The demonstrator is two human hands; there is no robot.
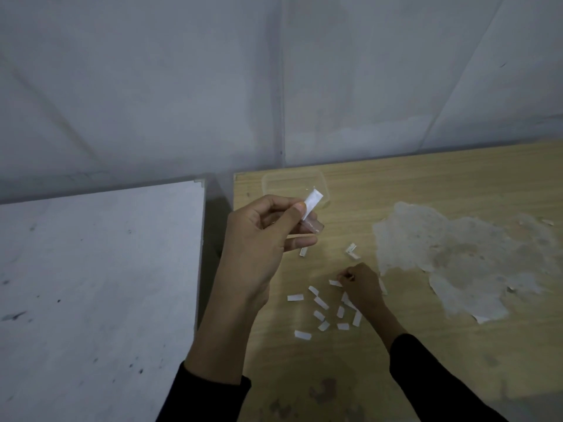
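Dark sleeves (210, 397) came up from the bottom edge of the frame, nearest the lens. Above them at centre, the left hand (262, 239) was lifted off the table (426, 184), its grip closed narrow on a white paper strip (313, 201), thumb against forefinger. Lower and to the right, the right hand (364, 284) rested on the table with curled fingers, its grip pinching the end of a flat slip (335, 282). A scatter of loose slips (320, 303) lay just below and left of that hand, between the two wrists. A clear plastic tub (294, 182) stood behind the raised strip, near the table's far left corner. To the right spread a pale peeled patch (457, 254). At left, a dark gap (210, 239) parted the table's edge from a white surface (100, 284), and a grey wall (274, 86) closed off the far side.
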